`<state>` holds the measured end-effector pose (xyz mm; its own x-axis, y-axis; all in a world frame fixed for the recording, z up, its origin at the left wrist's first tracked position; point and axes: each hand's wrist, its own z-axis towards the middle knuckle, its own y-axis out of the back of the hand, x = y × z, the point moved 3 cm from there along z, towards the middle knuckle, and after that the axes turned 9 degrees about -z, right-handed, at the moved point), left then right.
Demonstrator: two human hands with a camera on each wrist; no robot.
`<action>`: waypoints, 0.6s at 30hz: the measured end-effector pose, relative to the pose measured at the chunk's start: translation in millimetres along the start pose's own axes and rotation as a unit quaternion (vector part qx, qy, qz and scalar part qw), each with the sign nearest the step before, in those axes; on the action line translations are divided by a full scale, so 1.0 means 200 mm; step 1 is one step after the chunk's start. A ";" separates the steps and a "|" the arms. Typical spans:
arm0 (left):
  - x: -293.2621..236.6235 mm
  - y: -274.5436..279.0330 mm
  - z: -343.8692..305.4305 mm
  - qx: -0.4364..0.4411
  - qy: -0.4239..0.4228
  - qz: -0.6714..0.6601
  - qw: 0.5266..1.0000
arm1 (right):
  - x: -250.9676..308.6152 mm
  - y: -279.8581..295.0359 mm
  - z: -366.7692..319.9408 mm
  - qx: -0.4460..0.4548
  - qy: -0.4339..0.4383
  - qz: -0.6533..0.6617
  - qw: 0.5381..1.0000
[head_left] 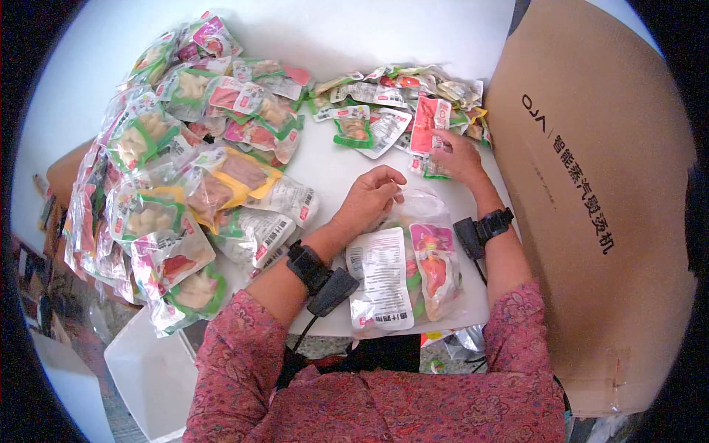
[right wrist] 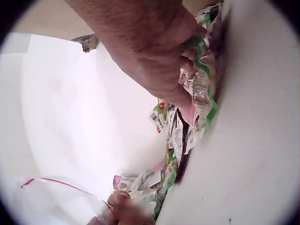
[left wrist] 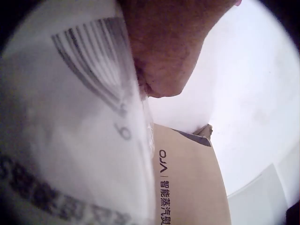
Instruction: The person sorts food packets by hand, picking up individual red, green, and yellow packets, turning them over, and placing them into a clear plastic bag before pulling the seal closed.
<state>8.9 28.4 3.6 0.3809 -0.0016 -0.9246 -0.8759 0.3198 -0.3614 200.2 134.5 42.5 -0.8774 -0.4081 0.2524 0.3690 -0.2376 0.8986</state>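
Observation:
My left hand (head_left: 369,198) pinches the mouth of a clear zip bag (head_left: 436,207), whose red zip line shows in the right wrist view. Inside that bag, on the near part of the table, are a white-backed packet (head_left: 381,277) and a purple-and-clear packet (head_left: 436,269). At the front of the right-hand pile, my right hand (head_left: 459,159) grips a red-and-white snack packet (head_left: 430,122), its fingers curled at the lower end. The right wrist view shows this hand (right wrist: 150,56) over the packets. A barcoded surface (left wrist: 89,61) fills the left of the left wrist view.
A tall heap of filled clear bags (head_left: 192,170) covers the table's left side. Loose snack packets (head_left: 369,92) lie along the back. A large cardboard box (head_left: 591,221) walls the right side. A white bin (head_left: 151,369) stands below at the left.

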 end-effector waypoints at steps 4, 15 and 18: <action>0.01 -0.02 0.01 0.004 -0.016 -0.042 0.999 | 0.05 0.08 0.01 -0.084 -0.028 0.041 0.995; -0.09 0.00 -0.03 -0.094 -0.017 -0.085 0.992 | 0.51 0.27 -0.11 -0.230 0.185 0.058 0.954; -0.07 0.03 -0.02 -0.102 -0.020 -0.208 0.973 | 0.62 0.22 -0.16 -0.055 0.296 -0.012 0.954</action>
<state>-3.1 27.5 14.1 0.7225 -0.0516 -0.6894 -0.6825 0.1057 -0.7232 116.4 45.9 101.5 -0.5718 -0.8193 -0.0431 0.4098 -0.3307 0.8501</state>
